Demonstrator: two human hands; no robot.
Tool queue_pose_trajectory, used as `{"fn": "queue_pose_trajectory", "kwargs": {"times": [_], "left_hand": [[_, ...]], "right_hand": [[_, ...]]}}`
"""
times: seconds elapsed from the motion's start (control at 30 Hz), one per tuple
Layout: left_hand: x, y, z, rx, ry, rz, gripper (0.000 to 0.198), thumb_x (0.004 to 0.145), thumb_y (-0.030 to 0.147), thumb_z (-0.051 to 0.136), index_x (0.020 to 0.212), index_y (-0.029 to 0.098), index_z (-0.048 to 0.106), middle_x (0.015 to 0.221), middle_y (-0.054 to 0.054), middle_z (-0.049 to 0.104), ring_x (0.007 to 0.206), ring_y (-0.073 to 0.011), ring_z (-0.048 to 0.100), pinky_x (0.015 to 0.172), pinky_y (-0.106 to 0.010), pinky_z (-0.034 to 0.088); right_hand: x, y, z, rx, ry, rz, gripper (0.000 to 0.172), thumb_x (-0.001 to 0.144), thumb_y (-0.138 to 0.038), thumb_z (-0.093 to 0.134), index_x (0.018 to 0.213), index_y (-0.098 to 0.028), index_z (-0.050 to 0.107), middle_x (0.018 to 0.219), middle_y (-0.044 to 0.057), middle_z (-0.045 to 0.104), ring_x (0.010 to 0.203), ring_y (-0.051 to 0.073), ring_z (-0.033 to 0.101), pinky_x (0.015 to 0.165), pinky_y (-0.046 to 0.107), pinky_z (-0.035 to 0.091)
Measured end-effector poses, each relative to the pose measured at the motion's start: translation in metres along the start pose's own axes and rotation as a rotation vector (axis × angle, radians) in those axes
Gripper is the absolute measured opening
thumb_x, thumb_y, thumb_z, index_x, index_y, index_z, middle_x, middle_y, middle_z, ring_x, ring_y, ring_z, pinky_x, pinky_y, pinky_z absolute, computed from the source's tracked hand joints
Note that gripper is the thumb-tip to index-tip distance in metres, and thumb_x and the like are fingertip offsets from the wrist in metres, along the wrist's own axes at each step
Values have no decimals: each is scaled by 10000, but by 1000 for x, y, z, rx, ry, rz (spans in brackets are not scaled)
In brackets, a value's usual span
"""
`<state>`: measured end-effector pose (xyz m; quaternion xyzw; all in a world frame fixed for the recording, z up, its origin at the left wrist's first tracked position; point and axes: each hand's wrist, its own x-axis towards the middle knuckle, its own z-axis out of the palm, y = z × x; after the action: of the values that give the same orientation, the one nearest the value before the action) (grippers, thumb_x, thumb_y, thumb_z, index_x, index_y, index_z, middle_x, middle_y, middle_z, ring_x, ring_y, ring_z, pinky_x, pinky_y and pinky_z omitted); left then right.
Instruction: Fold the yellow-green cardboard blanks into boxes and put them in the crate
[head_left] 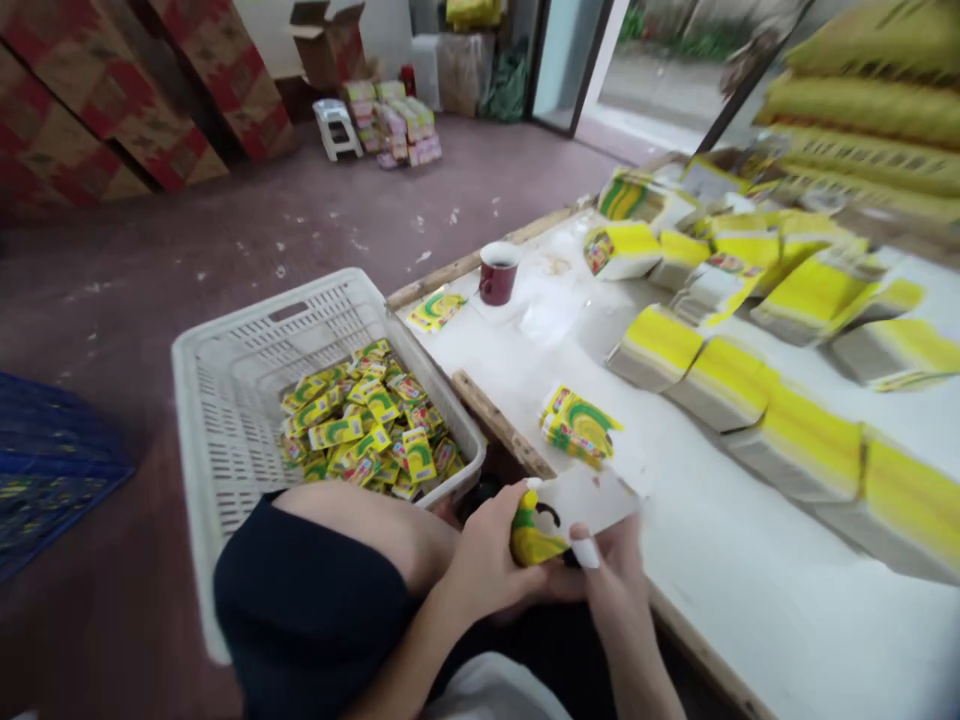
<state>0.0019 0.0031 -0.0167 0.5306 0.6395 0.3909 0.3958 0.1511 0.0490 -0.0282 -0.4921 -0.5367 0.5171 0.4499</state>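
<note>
Over my lap, my left hand [487, 540] grips a small yellow-and-green printed carton [536, 540], its fingers curled round the side. A white flap of card stands up from the carton toward the table. My right hand [619, 565] is closed on the other side, with something white wrapped on its thumb. Just beyond the hands, a yellow-and-green printed card [577, 425] lies on the table. Left of them stands a white plastic basket [281, 310], with many small yellow packs [367, 420] heaped inside. My fingertips are partly hidden.
The white table [675, 440] has a wooden edge and carries stacks of yellow-edged cards [810, 430]. A maroon mug [499, 275] stands near its far-left edge. A blue crate [56, 460] is on the floor at left. Yellow sacks [870, 110] are piled at right.
</note>
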Motion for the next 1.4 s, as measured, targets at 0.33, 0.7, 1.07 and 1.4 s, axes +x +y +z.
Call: {"fn": "queue_pose_trajectory", "kwargs": {"times": [0.33, 0.7, 1.07, 1.4], "left_hand": [[-4, -36, 11, 164, 117, 336, 708, 668, 154, 667, 1354, 305, 579, 1320, -90, 697, 1167, -334, 700, 960, -436, 609], [-6, -30, 16, -31, 14, 281, 598, 768, 270, 645, 1337, 326, 468, 1074, -29, 750, 893, -256, 759, 791, -359, 631], [6, -49, 14, 217, 345, 272, 463, 791, 328, 675, 1243, 246, 617, 1203, -113, 731, 1111, -338, 716, 926, -487, 619], [4, -25, 6, 162, 282, 253, 558, 741, 430, 783, 1207, 164, 629, 1103, -131, 771, 1001, -306, 756, 886, -438, 635]], "right_hand": [[3, -12, 4, 223, -525, 372, 786, 773, -760, 674, 1412, -310, 587, 1290, 85, 718, 1365, 292, 555, 1241, 501, 268], [-7, -11, -4, -113, -552, 136, 701, 912, -586, 603, 1537, -304, 455, 1539, 89, 530, 1488, 307, 410, 1257, 489, 242], [12, 18, -12, -323, -280, -211, 529, 919, -259, 552, 1436, -364, 585, 1546, 47, 533, 1447, 312, 481, 1217, 495, 371], [40, -44, -43, -613, -776, -242, 350, 873, -80, 561, 1177, -194, 694, 1417, 171, 555, 1303, 278, 589, 1111, 442, 469]]}}
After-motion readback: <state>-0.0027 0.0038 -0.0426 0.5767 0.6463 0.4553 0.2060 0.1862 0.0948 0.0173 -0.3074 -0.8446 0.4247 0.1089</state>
